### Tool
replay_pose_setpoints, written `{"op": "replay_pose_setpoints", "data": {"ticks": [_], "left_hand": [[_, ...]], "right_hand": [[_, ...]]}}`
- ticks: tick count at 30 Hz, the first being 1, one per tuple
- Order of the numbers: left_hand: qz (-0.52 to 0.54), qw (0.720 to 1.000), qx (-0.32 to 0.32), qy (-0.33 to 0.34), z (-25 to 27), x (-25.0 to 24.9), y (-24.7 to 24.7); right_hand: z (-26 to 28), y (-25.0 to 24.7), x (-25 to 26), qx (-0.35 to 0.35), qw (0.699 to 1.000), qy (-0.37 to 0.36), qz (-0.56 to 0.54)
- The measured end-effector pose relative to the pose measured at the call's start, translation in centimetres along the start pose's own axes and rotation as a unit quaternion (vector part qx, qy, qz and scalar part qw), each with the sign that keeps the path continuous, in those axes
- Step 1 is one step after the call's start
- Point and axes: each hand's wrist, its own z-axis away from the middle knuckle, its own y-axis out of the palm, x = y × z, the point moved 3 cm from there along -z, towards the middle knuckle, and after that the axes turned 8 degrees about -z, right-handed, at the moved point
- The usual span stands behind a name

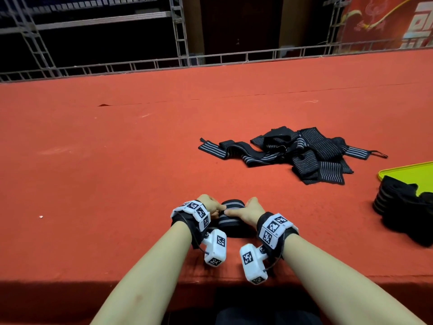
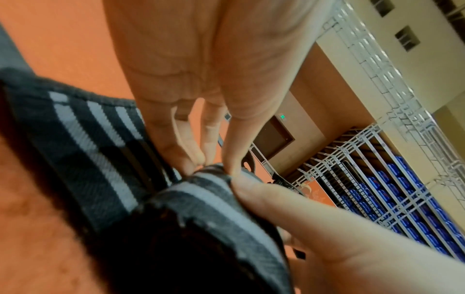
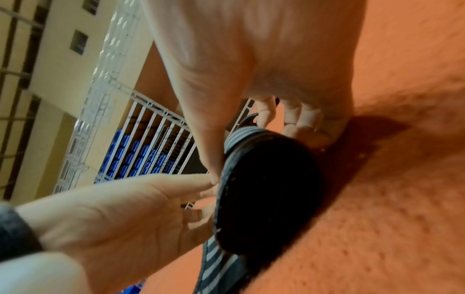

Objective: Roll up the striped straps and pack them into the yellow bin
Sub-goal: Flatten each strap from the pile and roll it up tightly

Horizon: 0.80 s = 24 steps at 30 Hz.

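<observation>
Low in the centre of the head view, my left hand (image 1: 209,205) and right hand (image 1: 251,210) pinch either end of a half-rolled striped strap (image 1: 230,214) on the red desk (image 1: 117,148). Both hands have thumb and fingers curled onto the roll's edges. In the left wrist view the unrolled tail (image 2: 88,131) lies flat on the desk, leading toward me.

To roll well, I judge I should keep both ends level so the coil does not cone, hold steady tension on the tail, and keep the stripes lined up turn over turn.

The loose straps (image 1: 304,153) lie in a heap right of centre, well apart from my hands. The yellow bin (image 1: 407,171) sits at the right edge, with finished dark rolls (image 1: 386,198) just beside or overlapping its near rim; I cannot tell which.
</observation>
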Motion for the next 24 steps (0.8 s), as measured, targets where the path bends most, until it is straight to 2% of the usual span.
{"op": "replay_pose_setpoints", "data": {"ticks": [4, 6, 8, 9, 13, 17, 20, 24], "left_hand": [[0.023, 1.0, 0.018, -0.012, 0.7, 0.1, -0.8], [-0.02, 0.999, 0.022, -0.023, 0.8, 0.3, -1.2], [-0.066, 0.998, 0.016, -0.021, 0.5, 0.5, -1.7], [-0.052, 0.998, 0.02, -0.018, 0.4, 0.6, -1.9], [0.002, 0.997, 0.069, -0.019, 0.7, 0.7, -2.7], [0.037, 0.991, 0.122, -0.037, 1.1, 1.8, -3.9], [0.075, 0.991, 0.101, -0.053, 1.7, 2.7, -5.2], [0.128, 0.988, 0.06, -0.056, 1.3, 4.5, -6.6]], "right_hand": [[0.6, 1.3, 2.1, -0.002, 0.997, -0.043, 0.067], [0.7, 2.0, 3.1, 0.018, 0.992, -0.074, 0.098], [0.5, 2.4, 3.6, 0.048, 0.991, -0.095, 0.081], [0.4, 2.4, 3.7, 0.07, 0.992, -0.099, 0.041], [0.8, 1.9, 3.1, 0.126, 0.983, -0.048, -0.128], [1.4, 3.4, 2.1, 0.181, 0.97, 0.022, -0.158], [1.5, 4.6, 2.4, 0.176, 0.97, 0.012, -0.167], [1.9, 5.9, 3.0, 0.177, 0.968, 0.038, -0.176]]}}
